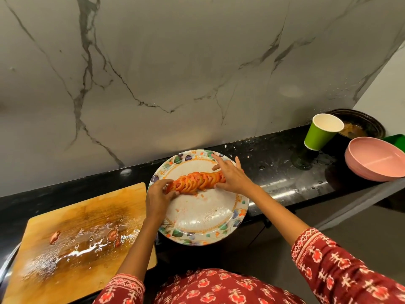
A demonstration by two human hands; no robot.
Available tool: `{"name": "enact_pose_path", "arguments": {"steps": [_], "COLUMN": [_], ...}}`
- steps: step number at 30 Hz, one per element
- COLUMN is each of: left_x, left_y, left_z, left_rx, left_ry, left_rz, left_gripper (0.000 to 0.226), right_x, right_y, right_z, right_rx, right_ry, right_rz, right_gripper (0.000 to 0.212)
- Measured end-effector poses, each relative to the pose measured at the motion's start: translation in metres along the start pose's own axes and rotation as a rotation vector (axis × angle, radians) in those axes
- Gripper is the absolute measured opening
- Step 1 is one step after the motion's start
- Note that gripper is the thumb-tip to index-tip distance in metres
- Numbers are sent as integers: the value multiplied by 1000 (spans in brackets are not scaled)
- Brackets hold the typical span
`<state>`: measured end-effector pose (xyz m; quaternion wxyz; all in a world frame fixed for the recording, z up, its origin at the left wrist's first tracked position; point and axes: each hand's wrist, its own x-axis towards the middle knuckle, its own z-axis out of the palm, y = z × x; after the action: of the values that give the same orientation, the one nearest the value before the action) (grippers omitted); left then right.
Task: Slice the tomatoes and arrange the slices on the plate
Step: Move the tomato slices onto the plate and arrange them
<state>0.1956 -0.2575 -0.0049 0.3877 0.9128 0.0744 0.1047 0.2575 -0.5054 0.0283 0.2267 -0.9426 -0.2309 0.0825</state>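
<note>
Head view: tomato slices (198, 179) lie as one overlapped row across the far half of the floral plate (219, 218), which sits on the black tabletop (285, 170) w/ its near edge past the tabletop's front. Left hand (158, 197) is at the row's left end, fingers curled round the end slices and pinching them; right hand (233, 175) is at the right end, fingers mostly straight and spread, resting on the last slices w/ the thumb tucked under the row's near side. The wooden cutting board (72, 242) to the left is wet w/ juice and holds only a few red scraps, so slicing looks done & the step in hand is prob. fanning or tidying the row. To do it well: keep light, even pressure from both ends, slide slices rather than lift, since they look wet and soft and may tear or shed seeds. Keep the overlap uniform. Watch the plate's overhang; pressing near that edge could tip it. Green paper cup (321, 132) and pink bowl (377, 159) sit well apart at right.
</note>
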Motion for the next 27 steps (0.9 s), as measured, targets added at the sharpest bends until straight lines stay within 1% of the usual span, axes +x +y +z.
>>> {"name": "enact_pose_path", "arguments": {"steps": [2,4,10,12,17,20,23,27], "left_x": [2,3,-1,-1,2,3,4,4], "left_y": [-1,-1,11,13,18,20,20,19], "left_z": [0,-1,5,8,10,10,10,9], "left_rx": [0,4,69,89,99,102,107,108], "left_ry": [-3,-20,-98,-99,-87,-88,-86,-103], "left_rz": [-16,-16,6,7,11,20,33,38], "left_gripper": [42,46,78,82,79,77,76,76], "right_x": [2,2,2,4,12,17,19,18], "right_y": [3,6,4,2,-3,-6,-5,-4], "right_z": [0,-1,0,3,5,5,7,4], "right_rx": [19,36,18,11,0,-13,2,27], "right_ry": [8,13,0,7,-66,-93,-76,-54], "right_rz": [3,0,-20,-31,-56,-64,-57,-64], "right_gripper": [91,91,97,100,109,105,99,99]}}
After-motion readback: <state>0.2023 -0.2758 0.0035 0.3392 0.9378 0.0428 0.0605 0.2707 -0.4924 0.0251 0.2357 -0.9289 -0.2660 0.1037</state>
